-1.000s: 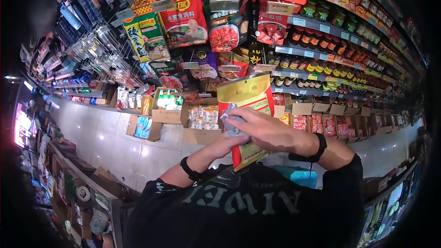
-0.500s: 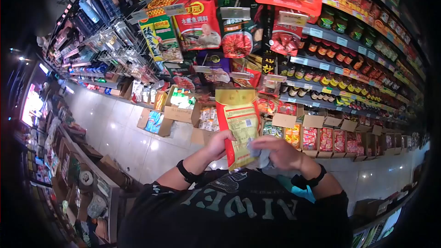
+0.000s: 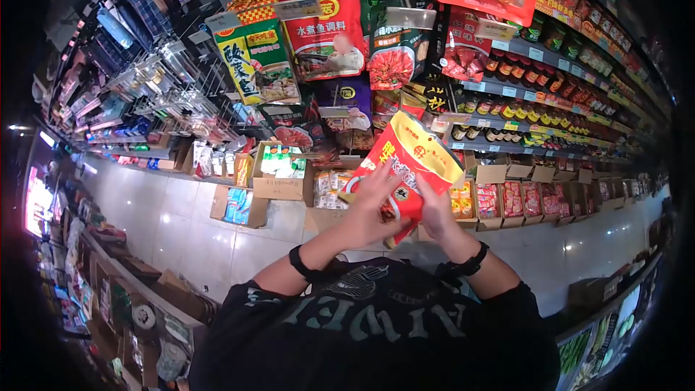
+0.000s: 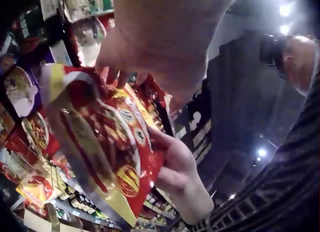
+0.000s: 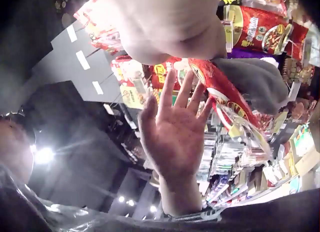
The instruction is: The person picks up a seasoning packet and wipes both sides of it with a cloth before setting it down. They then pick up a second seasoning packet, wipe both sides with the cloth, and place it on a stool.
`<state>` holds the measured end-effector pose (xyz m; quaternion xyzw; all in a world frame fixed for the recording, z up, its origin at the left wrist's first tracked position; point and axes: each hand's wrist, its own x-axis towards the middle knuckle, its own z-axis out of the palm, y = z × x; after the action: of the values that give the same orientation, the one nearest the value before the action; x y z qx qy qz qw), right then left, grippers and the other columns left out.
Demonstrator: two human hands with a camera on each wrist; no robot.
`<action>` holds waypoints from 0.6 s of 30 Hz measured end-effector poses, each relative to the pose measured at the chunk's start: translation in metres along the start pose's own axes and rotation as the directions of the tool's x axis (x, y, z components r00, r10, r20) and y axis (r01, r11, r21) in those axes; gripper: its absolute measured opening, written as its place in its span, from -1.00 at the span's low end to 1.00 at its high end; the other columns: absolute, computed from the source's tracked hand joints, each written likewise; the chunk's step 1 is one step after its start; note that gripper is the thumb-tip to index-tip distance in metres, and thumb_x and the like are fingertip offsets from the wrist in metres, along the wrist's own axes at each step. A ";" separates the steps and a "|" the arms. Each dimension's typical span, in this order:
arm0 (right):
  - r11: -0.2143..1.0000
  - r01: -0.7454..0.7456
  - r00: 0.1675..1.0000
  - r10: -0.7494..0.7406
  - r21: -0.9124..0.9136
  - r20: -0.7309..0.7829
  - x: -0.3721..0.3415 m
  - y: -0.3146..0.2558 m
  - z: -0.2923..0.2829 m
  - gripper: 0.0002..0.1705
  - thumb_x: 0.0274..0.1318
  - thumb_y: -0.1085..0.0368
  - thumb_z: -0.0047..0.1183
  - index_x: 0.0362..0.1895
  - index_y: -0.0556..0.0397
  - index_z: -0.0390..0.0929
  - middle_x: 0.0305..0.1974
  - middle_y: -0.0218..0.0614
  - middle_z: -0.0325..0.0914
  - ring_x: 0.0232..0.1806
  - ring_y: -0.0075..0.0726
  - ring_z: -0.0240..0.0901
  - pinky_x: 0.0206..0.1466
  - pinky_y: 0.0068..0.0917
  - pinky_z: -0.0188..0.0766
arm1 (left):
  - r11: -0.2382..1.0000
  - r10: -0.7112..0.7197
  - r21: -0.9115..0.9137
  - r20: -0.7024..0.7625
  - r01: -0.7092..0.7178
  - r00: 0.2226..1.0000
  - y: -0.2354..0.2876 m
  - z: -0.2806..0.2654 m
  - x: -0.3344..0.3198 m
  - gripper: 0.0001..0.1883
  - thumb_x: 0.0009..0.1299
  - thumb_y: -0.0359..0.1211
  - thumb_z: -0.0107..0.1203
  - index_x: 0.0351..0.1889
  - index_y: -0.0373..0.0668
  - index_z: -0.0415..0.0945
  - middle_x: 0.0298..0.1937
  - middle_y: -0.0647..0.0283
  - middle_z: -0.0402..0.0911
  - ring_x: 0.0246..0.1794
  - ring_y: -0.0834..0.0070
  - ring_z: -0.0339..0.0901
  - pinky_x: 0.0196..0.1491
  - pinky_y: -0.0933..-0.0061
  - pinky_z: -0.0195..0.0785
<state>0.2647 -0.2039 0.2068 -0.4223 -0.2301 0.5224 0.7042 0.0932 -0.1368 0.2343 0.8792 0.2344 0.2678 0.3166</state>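
Red and yellow food packet: up in front of the chest, off the floor, printed face toward the head camera. Tilted, yellow top edge leaning forward and to the right. Bottom corner sits near the shirt, a strip of floor showing between.

Right hand: gripping the packet's lower right edge, thumb on the printed face. Left hand: fingers straight and spread over the lower left of the face, nothing gripped; can't tell if the fingertips touch. Both elbows bent, forearms angled in from either side, 1 dark band on the left wrist.

Grey cloth bunched just beside the packet in the right wrist view; can't tell what holds it.

Beyond the top edge: hanging packets, overlapped in view, so gap unclear. Jars on shelves to the right. Cardboard boxes stand below, left of the packet. Tiled floor stretches further left.
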 end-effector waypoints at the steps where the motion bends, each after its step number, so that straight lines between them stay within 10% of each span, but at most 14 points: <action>1: 0.998 -0.015 1.000 0.017 0.060 -0.021 0.003 0.007 -0.004 -0.52 0.47 0.31 -0.03 0.39 0.14 0.27 0.26 -0.19 0.47 0.25 -0.30 0.46 0.32 -0.27 0.44 | 0.993 -0.070 -0.102 -0.084 0.061 0.994 -0.016 -0.014 -0.005 0.01 0.13 -0.26 0.48 0.52 -0.24 0.11 0.51 -0.25 0.10 0.53 -0.09 0.09 0.48 0.03 0.07; 3: 0.990 -0.063 0.998 0.064 0.129 -0.004 0.005 0.015 0.000 -0.54 0.45 0.31 0.00 0.36 0.13 0.29 0.23 -0.19 0.50 0.21 -0.28 0.51 0.27 -0.25 0.51 | 0.982 -0.166 -0.134 -0.282 0.132 0.945 -0.033 -0.038 -0.012 -0.22 0.24 -0.30 0.45 0.39 -0.25 0.29 0.25 0.06 0.53 0.23 0.32 0.52 0.27 0.31 0.39; 7: 0.992 -0.112 0.994 0.113 0.054 -0.011 -0.005 0.023 0.035 -0.55 0.42 0.33 0.05 0.31 0.14 0.32 0.17 -0.19 0.54 0.16 -0.27 0.56 0.21 -0.22 0.59 | 0.564 -0.269 -0.716 0.312 0.412 0.911 -0.079 -0.064 -0.031 -0.60 0.48 -0.29 0.24 0.20 -0.27 0.49 0.02 0.30 0.68 -0.02 0.63 0.59 0.05 0.47 0.49; 12: 0.996 0.019 0.978 0.001 0.092 -0.211 0.003 0.035 0.043 -0.64 0.35 0.41 0.11 0.18 0.18 0.43 0.04 -0.21 0.63 0.08 -0.32 0.59 0.15 -0.31 0.58 | 0.690 -0.250 -0.581 0.370 0.433 0.895 -0.131 -0.077 -0.061 -0.67 0.62 -0.23 0.01 0.14 -0.29 0.53 -0.15 0.30 0.70 -0.19 0.68 0.53 -0.10 0.50 0.45; 14: 0.945 0.310 0.864 -0.325 -0.104 -0.384 0.002 0.032 0.046 -0.69 0.33 0.48 0.10 0.13 0.20 0.46 0.06 -0.22 0.60 0.05 -0.33 0.58 0.16 -0.38 0.52 | 0.698 -0.255 -0.585 0.336 0.413 0.907 -0.147 -0.080 -0.070 -0.68 0.63 -0.22 0.01 0.13 -0.26 0.54 -0.24 0.33 0.68 -0.32 0.68 0.49 -0.20 0.49 0.42; 16: 0.739 0.433 0.638 -0.655 -0.515 -0.404 -0.008 0.024 0.072 -0.72 0.32 0.51 0.07 0.10 0.21 0.47 0.11 -0.22 0.56 0.09 -0.32 0.55 0.19 -0.39 0.48 | 0.718 -0.289 -0.516 0.390 0.468 0.874 -0.142 -0.095 -0.066 -0.67 0.62 -0.24 0.00 0.15 -0.29 0.51 -0.24 0.24 0.70 -0.32 0.53 0.56 -0.18 0.36 0.45; 18: 0.355 0.486 0.641 -0.766 -0.799 0.050 -0.018 0.034 0.090 -0.65 0.22 0.60 0.00 0.09 0.17 0.53 0.25 -0.08 0.45 0.24 -0.14 0.45 0.27 -0.30 0.42 | 0.772 -0.245 -0.503 0.328 0.389 0.912 -0.137 -0.089 -0.066 -0.67 0.61 -0.25 0.01 0.16 -0.29 0.49 -0.25 0.14 0.70 -0.34 0.39 0.61 -0.18 0.27 0.46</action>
<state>0.1710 -0.1854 0.2294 -0.6307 -0.4469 -0.0194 0.6341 -0.0447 -0.0422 0.1776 0.7213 0.2512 0.1565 0.6262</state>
